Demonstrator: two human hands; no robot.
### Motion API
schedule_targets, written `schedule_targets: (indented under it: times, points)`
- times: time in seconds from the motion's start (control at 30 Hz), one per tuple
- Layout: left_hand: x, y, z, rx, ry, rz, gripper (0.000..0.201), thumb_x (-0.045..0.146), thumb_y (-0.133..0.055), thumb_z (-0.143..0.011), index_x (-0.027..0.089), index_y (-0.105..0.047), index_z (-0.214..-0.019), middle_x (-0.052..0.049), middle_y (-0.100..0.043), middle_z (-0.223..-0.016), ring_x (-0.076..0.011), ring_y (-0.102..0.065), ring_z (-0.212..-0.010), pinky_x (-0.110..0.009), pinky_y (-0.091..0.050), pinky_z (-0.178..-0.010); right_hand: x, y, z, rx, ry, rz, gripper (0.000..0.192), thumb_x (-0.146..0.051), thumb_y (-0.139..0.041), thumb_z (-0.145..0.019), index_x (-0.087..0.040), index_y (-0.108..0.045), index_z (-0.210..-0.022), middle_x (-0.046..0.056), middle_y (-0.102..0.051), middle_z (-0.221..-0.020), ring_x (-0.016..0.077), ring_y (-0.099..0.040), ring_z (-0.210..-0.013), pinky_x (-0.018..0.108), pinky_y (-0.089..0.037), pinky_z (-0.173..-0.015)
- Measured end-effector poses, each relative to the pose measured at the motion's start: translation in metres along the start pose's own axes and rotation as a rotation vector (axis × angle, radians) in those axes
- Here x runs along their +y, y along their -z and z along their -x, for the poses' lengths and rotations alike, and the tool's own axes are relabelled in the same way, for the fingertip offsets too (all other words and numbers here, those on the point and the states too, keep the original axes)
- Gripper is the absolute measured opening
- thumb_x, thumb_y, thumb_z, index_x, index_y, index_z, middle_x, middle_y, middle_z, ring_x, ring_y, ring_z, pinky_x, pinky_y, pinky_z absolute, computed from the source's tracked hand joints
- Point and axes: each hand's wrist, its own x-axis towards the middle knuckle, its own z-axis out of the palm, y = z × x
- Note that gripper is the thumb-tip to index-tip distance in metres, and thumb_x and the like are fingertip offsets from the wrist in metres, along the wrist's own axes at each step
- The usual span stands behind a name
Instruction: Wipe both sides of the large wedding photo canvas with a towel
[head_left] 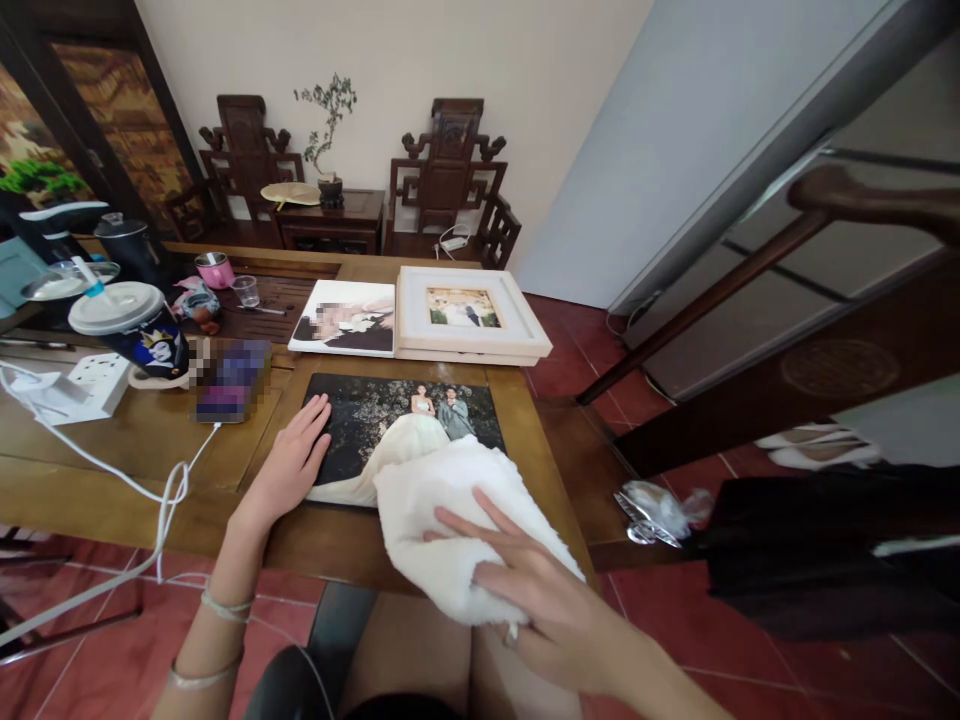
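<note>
A: We're at the near right corner of the worktop, where the dark photo panel lies flat, close to the near edge. What's the left hand doing?

B: Laid along the panel's left side, fingers straight, gripping nothing. I'd say it's there to stop the panel sliding.

A: And the right hand is grasping the white cloth, fingers spread over its folds! That cloth covers the panel's near right part and reaches past the worktop's near edge.

B: Soft padding between fingers and print, so probably fewer smudges. Up at the far right corner sits the white frame, a pale border around its picture, with a white-edged photo block right beside it. Set well back, those 2 seem to leave room for the panel.

A: Containers, then! Left of the panel, the dark cup wears a white lid with 1 straw through it; contents hidden.

B: Nearer the far edge, a pink mug and a clear cup, too small for me to read inside. The phone lies between dark cup and panel, plugged into a white cable, perhaps charging.
</note>
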Motion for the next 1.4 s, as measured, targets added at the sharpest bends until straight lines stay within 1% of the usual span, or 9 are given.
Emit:
schedule_targets:
  times: [0.1,0.23,0.37,0.53,0.8,0.93,1.17,1.3,1.4]
  points:
    - [0.000,0.001,0.000,-0.003,-0.002,-0.001,0.050,0.035,-0.031,-0.097,0.015,-0.039,-0.142,-0.012,-0.034,-0.152,-0.0236,-0.027,-0.142,-0.048,-0.026,-0.114,0.018,0.011,-0.018,-0.024,-0.068,-0.016,0.022,-0.007,-0.049,-0.069,-0.020,-0.062,-0.081,0.011,-0.059,-0.131,0.0282,-0.040,-0.133,0.054,-0.022,-0.114]
    - [-0.001,0.001,-0.001,-0.001,0.003,0.006,0.050,0.035,-0.032,-0.097,0.015,-0.040,-0.141,-0.012,-0.035,-0.151,-0.0233,-0.028,-0.142,-0.048,-0.026,-0.114,0.055,0.018,-0.062,0.085,-0.252,0.047,0.019,-0.019,-0.048,-0.083,-0.020,-0.065,-0.092,0.010,-0.064,-0.123,0.0332,-0.039,-0.133,0.054,-0.037,-0.105]
    - [-0.002,0.001,-0.001,0.018,-0.008,0.017,0.049,0.036,-0.033,-0.097,0.017,-0.040,-0.141,-0.011,-0.036,-0.151,-0.0235,-0.029,-0.141,-0.048,-0.026,-0.114,0.076,0.013,-0.111,0.215,-0.268,0.125,0.026,-0.018,-0.044,-0.087,-0.018,-0.063,-0.106,0.009,-0.066,-0.118,0.0303,-0.050,-0.124,0.056,-0.024,-0.111]
    - [-0.003,0.000,-0.001,0.030,-0.024,0.034,0.049,0.037,-0.034,-0.096,0.017,-0.042,-0.140,-0.012,-0.037,-0.150,-0.0240,-0.030,-0.141,-0.047,-0.026,-0.115,0.053,-0.008,-0.125,0.187,-0.279,0.250,0.042,-0.007,-0.046,-0.075,-0.013,-0.059,-0.114,0.018,-0.056,-0.130,0.0318,-0.027,-0.139,0.065,-0.009,-0.111]
    - [-0.002,0.001,-0.001,0.003,-0.001,0.050,0.049,0.037,-0.033,-0.096,0.017,-0.041,-0.141,-0.012,-0.036,-0.151,-0.0244,-0.027,-0.142,-0.050,-0.025,-0.114,-0.014,-0.027,-0.060,-0.073,0.066,0.036,0.051,-0.008,-0.047,-0.063,-0.020,-0.062,-0.110,0.008,-0.046,-0.144,0.0261,-0.016,-0.143,0.062,0.004,-0.112]
    - [-0.002,0.001,-0.001,0.009,-0.008,0.052,0.049,0.037,-0.034,-0.096,0.019,-0.040,-0.141,-0.011,-0.035,-0.151,-0.0242,-0.027,-0.142,-0.049,-0.025,-0.114,0.007,-0.007,-0.060,-0.161,0.135,0.011,0.053,-0.007,-0.047,-0.065,-0.018,-0.061,-0.115,0.009,-0.051,-0.139,0.0203,-0.028,-0.140,0.050,-0.002,-0.117]
    - [-0.003,-0.002,0.000,0.013,0.012,0.055,0.049,0.037,-0.035,-0.097,0.019,-0.041,-0.141,-0.010,-0.035,-0.151,-0.0236,-0.028,-0.142,-0.049,-0.024,-0.114,0.070,0.012,-0.114,0.108,-0.127,0.159,0.034,-0.012,-0.043,-0.082,-0.017,-0.062,-0.110,0.010,-0.055,-0.136,0.0232,-0.047,-0.128,0.049,-0.016,-0.116]
    - [0.001,0.001,0.001,0.053,0.010,0.133,0.049,0.039,-0.033,-0.097,0.020,-0.039,-0.142,-0.009,-0.035,-0.151,-0.0229,-0.030,-0.141,-0.047,-0.023,-0.115,0.066,0.000,-0.153,0.174,-0.296,0.222,0.036,-0.014,-0.043,-0.084,-0.015,-0.060,-0.116,0.015,-0.055,-0.133,0.0291,-0.037,-0.134,0.060,-0.016,-0.111]
    - [0.008,0.008,0.004,0.162,-0.034,0.252,0.051,0.040,-0.031,-0.098,0.019,-0.036,-0.144,-0.008,-0.034,-0.152,-0.0212,-0.028,-0.142,-0.041,-0.020,-0.117,0.044,-0.015,-0.164,0.124,-0.202,0.223,0.043,-0.012,-0.047,-0.079,-0.016,-0.058,-0.119,0.016,-0.056,-0.132,0.0301,-0.027,-0.139,0.065,-0.010,-0.109]
